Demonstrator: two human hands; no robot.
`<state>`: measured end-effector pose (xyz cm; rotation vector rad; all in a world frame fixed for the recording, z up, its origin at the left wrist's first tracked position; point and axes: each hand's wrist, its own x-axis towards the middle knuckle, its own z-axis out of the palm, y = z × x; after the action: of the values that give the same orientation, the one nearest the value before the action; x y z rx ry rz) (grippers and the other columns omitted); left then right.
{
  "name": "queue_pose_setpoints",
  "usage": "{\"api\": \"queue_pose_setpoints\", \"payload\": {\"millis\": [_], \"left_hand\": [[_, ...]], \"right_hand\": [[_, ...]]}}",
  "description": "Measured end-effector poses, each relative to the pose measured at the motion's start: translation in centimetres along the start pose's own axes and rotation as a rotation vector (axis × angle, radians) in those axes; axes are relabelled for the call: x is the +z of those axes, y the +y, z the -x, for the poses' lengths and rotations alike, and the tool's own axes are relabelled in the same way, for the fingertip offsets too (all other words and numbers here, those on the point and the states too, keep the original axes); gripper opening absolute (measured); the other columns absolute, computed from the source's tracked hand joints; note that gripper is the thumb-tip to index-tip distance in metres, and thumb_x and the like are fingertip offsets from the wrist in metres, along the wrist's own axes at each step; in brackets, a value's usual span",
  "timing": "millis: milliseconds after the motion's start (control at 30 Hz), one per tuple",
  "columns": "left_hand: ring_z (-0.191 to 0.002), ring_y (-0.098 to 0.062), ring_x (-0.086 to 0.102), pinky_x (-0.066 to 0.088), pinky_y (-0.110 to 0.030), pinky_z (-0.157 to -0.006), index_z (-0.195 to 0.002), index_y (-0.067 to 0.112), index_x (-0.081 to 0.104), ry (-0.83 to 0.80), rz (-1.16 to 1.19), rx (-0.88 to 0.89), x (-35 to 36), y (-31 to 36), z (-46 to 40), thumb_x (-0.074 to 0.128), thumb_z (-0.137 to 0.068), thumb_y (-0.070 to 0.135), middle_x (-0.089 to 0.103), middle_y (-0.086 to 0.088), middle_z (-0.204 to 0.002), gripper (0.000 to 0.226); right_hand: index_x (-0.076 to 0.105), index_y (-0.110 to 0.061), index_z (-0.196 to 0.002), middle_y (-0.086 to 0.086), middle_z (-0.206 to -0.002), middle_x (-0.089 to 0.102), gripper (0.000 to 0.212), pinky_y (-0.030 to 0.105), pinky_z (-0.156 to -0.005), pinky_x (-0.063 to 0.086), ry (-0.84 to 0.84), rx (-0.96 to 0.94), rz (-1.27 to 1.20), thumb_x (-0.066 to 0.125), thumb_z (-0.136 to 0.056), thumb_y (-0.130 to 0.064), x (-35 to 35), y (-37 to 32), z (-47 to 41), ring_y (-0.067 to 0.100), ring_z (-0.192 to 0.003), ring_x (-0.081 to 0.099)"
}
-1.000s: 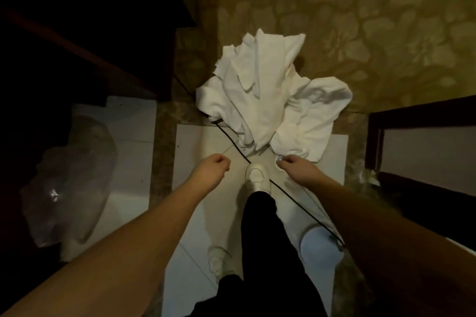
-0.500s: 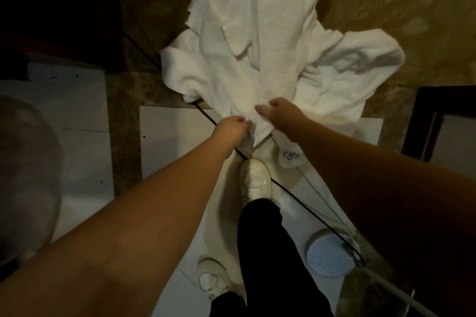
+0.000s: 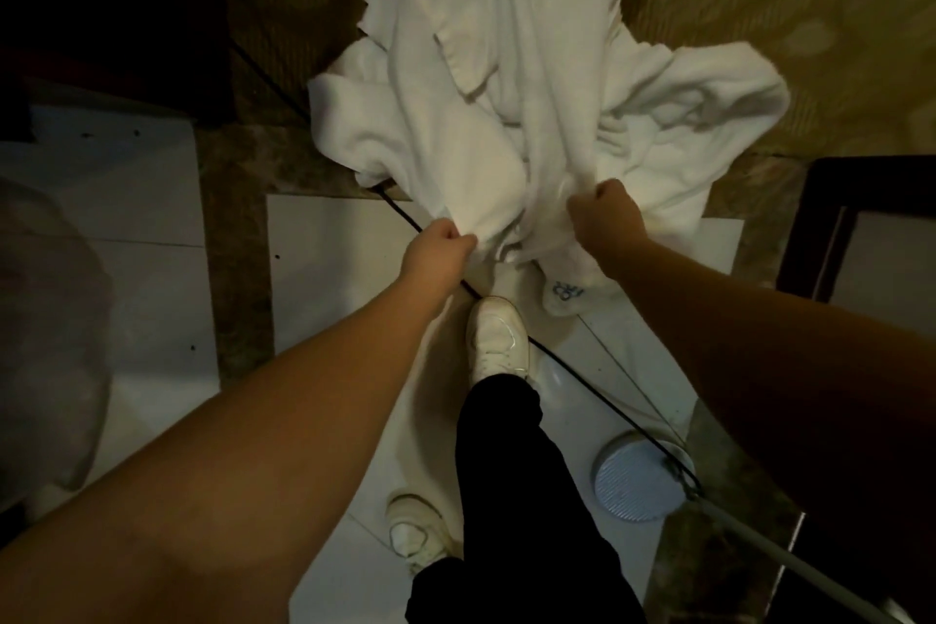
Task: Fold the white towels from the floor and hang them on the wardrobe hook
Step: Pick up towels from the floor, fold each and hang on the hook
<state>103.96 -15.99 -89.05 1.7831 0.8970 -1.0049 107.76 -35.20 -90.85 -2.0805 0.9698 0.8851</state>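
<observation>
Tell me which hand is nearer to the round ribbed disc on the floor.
Right. The right hand grips the towels up and slightly left of the disc; the left hand grips them farther left.

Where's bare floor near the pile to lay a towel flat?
Bare white tile lies left of the left hand, bordered by the brown marble strip. Crowded: the towel pile ahead, black cable and round disc to the right.

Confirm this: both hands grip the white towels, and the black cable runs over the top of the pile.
Not quite. The left hand and right hand do grip the towels, but the head view shows the black cable running under the pile, not over it.
</observation>
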Motion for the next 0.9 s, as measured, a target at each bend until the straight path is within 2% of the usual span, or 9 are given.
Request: {"api": "queue_pose_setpoints", "payload": {"millis": [67,200,300,367,533,600,700,800,900], "left_hand": [[-0.079,-0.02,0.053,0.036,-0.029,-0.06,-0.089,0.012,0.054,0.028,0.068,-0.009,-1.6,0.1,1.6,0.053,-0.095,0.019,0.059,-0.007,-0.09,0.009],[-0.075,-0.017,0.048,0.034,-0.03,-0.059,-0.103,0.008,0.053,0.124,0.082,-0.055,-5.0,-0.6,4.8,0.045,-0.099,0.024,0.054,-0.007,-0.092,0.018],[-0.092,-0.027,0.055,0.041,-0.032,-0.071,-0.114,0.011,0.051,0.146,0.071,-0.055,-6.6,-0.5,7.7,0.048,-0.101,0.025,0.056,-0.008,-0.102,0.02],[-0.101,-0.027,0.055,0.043,-0.028,-0.075,-0.128,0.01,0.049,0.156,0.036,0.002,-6.9,0.3,10.2,0.055,-0.099,0.024,0.055,-0.007,-0.114,0.033],[-0.12,-0.017,0.051,0.041,-0.025,-0.091,-0.145,0.019,0.041,-0.204,-0.075,0.252,-5.7,2.9,17.9,0.072,-0.087,0.015,0.051,0.001,-0.133,0.067],[-0.122,-0.008,0.049,0.039,-0.022,-0.093,-0.15,0.024,0.038,-0.268,-0.143,0.4,-5.2,4.0,20.8,0.079,-0.083,0.024,0.048,0.006,-0.14,0.079],[-0.11,-0.005,0.056,0.041,-0.025,-0.091,-0.134,0.024,0.058,-0.149,-0.05,0.509,-5.6,5.5,24.6,0.075,-0.087,0.03,0.062,0.009,-0.125,0.05],[-0.093,-0.009,0.064,0.047,-0.03,-0.083,-0.105,0.026,0.068,-0.024,0.119,0.519,-7.7,6.2,27.9,0.064,-0.095,0.027,0.071,0.008,-0.097,0.01],[-0.098,-0.014,0.066,0.05,-0.034,-0.086,-0.106,0.024,0.069,-0.006,0.183,0.591,-10.4,6.1,31.8,0.062,-0.097,0.029,0.072,0.004,-0.099,0.013]], "right_hand": [[0.05,-0.005,-0.13,0.009,-0.112,0.053,0.04,0.034,-0.085,0.043,0.013,0.041,-0.045,0.054,-0.095,-0.022,-2.1,1.0,2.0,0.024,-0.099,0.05],[0.051,-0.008,-0.127,0.009,-0.106,0.054,0.033,0.042,-0.089,0.05,-0.036,0.074,-0.127,0.052,-0.094,-0.014,-5.9,1.7,6.0,0.03,-0.101,0.052],[0.051,-0.009,-0.123,0.013,-0.111,0.054,0.029,0.048,-0.096,0.054,-0.143,0.059,-0.272,0.048,-0.094,-0.006,-7.7,0.5,9.8,0.034,-0.107,0.055],[0.051,-0.008,-0.121,0.019,-0.117,0.055,0.027,0.045,-0.09,0.055,-0.195,0.024,-0.398,0.045,-0.095,-0.002,-8.6,-0.9,12.3,0.032,-0.105,0.056],[0.054,-0.013,-0.089,0.007,-0.084,0.056,0.025,0.026,-0.059,0.055,-0.278,-0.06,-0.629,0.039,-0.095,0.006,-11.1,-5.1,18.4,0.011,-0.063,0.064],[0.056,-0.009,-0.09,0.01,-0.083,0.059,0.027,0.028,-0.062,0.058,-0.321,-0.07,-0.76,0.036,-0.094,0.009,-11.7,-6.7,20.6,0.012,-0.065,0.067],[0.058,0.005,-0.112,0.021,-0.105,0.06,0.032,0.044,-0.098,0.054,-0.387,-0.048,-0.954,0.033,-0.093,0.008,-12.3,-8.2,24.1,0.03,-0.103,0.063],[0.054,0.006,-0.122,0.024,-0.118,0.061,0.037,0.044,-0.087,0.06,-0.424,-0.025,-1.112,0.032,-0.092,0.011,-13.8,-8.9,27.4,0.034,-0.108,0.065],[0.051,0.005,-0.128,0.024,-0.127,0.06,0.039,0.037,-0.074,0.062,-0.451,-0.013,-1.176,0.033,-0.093,0.009,-14.8,-8.7,30.5,0.034,-0.114,0.064]]}}
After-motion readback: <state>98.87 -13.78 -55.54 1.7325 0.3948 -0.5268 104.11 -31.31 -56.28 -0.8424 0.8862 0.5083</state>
